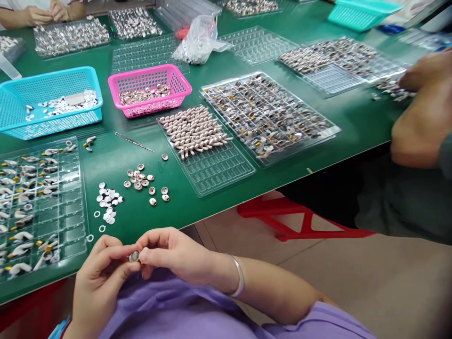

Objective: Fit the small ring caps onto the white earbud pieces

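Note:
Over my lap, at the table's front edge, my left hand (104, 278) pinches a small round earbud part (134, 255) between thumb and fingers. My right hand (174, 256) is closed at the same part, its fingertips pressed against the right side. Fingers cover most of it. Just beyond my hands lie white round pads (108, 200) and a few thin white rings (102, 229). Several beige cup-shaped shells (138, 179) are scattered to the right of the pads. Metal tweezers (134, 141) rest behind these shells.
A clear tray (82, 188) of stemmed earbud pieces stands at left. Behind are a blue basket (49, 127) and a pink basket (151, 110). Further right sit a tray of beige stems (219, 174) and a fuller tray (300, 141). Other people's hands (423, 103) work at right and far left.

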The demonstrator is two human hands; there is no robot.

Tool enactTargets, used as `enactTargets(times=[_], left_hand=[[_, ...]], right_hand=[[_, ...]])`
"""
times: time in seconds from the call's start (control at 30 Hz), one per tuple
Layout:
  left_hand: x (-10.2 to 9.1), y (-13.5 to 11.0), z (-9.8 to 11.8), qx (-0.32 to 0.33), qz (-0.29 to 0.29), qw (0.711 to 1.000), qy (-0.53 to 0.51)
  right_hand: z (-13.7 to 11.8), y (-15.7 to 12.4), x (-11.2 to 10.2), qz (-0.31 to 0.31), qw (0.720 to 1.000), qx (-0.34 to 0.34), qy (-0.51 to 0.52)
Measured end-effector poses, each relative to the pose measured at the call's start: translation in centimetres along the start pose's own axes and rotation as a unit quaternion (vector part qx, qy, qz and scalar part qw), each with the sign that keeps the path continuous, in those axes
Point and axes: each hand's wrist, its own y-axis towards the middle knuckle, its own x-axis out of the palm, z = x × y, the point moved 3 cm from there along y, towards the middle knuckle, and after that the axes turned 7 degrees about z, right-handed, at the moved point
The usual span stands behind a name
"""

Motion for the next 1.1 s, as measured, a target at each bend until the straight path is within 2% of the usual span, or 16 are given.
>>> enactTargets(times=[0.13, 0.23, 0.43, 0.57, 0.67, 0.8, 0.9, 1.1], left_hand=[[-0.2, -0.3, -1.1, -0.064, 0.004, 0.998, -0.027], [-0.2, -0.4, -1.2, -0.069, 0.001, 0.997, -0.034], [-0.1, -0.3, 0.0, 0.001, -0.003, 1.000, 0.006], [0.0, -0.7, 1.1, 0.064, -0.007, 0.997, 0.038], [0.2, -0.9, 1.7, 0.063, -0.032, 0.997, 0.030], [1.0, -0.5, 2.3, 0.049, -0.055, 0.997, 0.018], [1.6, -0.1, 2.8, 0.083, -0.054, 0.993, 0.069], [2.0, -0.1, 3.8, 0.169, -0.045, 0.974, 0.142]], right_hand=[[-0.3, 0.2, 0.2, -0.007, 1.000, 0.025, 0.005], [-0.2, 0.3, 0.4, -0.012, 1.000, 0.029, 0.002], [0.2, 0.4, 0.5, -0.019, 0.999, 0.040, 0.015], [0.8, -0.1, 0.9, -0.036, 0.996, 0.042, 0.069], [1.7, -0.5, 0.9, -0.056, 0.990, 0.040, 0.123], [3.7, -0.4, 0.4, -0.122, 0.971, 0.064, 0.196], [4.7, 0.1, -0.2, -0.138, 0.959, 0.063, 0.239], [5.6, 0.6, -0.9, -0.158, 0.958, 0.065, 0.229]])
